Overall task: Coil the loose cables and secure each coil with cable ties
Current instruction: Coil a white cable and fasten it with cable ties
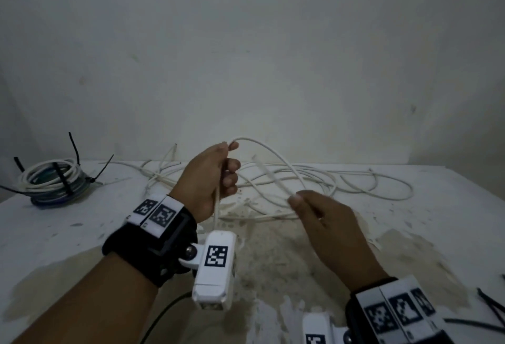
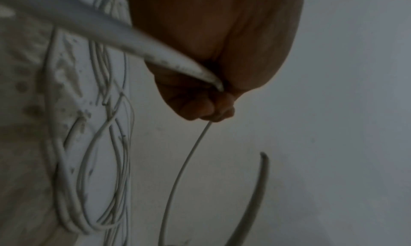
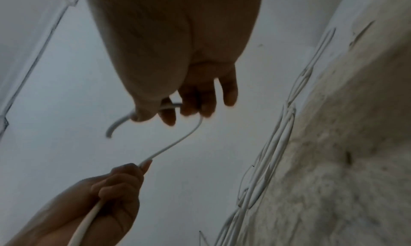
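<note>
I see a stained white table (image 1: pixel 82 234) carrying loose white cables (image 1: pixel 355 182) tangled just beyond my fingertips, 1 tied coil (image 1: pixel 52 182) far out past my left fingers, and black cable ties (image 1: pixel 489 308) behind my right fingers.

A white table (image 1: pixel 68 234) is seen set against a pale wall (image 1: pixel 246 43), which serves as ref. The tabletop is stained w/ brownish-beige blotches (image 1: pixel 273 256), heaviest at the centre and near edge, well away from the wall; small dark specks are scattered towards the far side, nearer the wall. The wall itself is marked by faint smudges. In the right wrist view, a straight seam or edge (image 3: pixel 33 56) is visible across the pale surface at upper left; what it belongs to can't be told.
</note>
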`<state>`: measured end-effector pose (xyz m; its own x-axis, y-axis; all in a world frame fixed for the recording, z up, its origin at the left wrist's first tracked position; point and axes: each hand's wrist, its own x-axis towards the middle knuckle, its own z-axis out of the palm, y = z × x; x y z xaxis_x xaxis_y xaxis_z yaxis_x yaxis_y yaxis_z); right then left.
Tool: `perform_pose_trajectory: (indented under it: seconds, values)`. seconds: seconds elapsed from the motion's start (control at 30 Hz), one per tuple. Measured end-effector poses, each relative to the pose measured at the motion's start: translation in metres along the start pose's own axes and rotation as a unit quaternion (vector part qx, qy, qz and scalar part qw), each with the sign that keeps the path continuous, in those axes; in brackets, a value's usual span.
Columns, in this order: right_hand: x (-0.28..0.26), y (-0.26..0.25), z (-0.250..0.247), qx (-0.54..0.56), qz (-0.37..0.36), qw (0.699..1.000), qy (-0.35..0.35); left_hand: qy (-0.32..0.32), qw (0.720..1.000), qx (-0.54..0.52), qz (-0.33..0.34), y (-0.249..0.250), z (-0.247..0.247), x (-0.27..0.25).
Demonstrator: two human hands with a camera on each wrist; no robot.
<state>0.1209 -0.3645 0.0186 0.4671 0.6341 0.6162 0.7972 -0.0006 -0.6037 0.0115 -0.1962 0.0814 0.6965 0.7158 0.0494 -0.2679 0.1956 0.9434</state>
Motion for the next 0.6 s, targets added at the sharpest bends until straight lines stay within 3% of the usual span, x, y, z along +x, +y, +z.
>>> perform_pose_trajectory:
  seconds: [0.07,0.13,0.33,0.5,0.6]
  values:
    - [0.003,0.009,0.000,-0.032,-0.018,0.996,0.085,-0.032,0.997,-0.050,-0.046,-0.008,0.002,-0.001]
    - [0.005,0.015,0.000,-0.024,0.002,0.992,0.126,-0.055,0.988,-0.114,-0.083,-0.016,0.004,-0.001]
    - [0.003,0.011,0.002,0.118,0.101,0.986,0.060,-0.099,0.988,-0.100,-0.058,-0.043,0.014,-0.004]
    - [0.003,-0.001,0.006,0.101,0.109,0.987,0.061,-0.100,0.982,-0.128,-0.092,-0.057,0.014,-0.008]
    - [0.004,-0.003,0.012,0.215,0.205,0.954,0.028,-0.098,0.985,-0.119,-0.077,-0.059,0.017,-0.011]
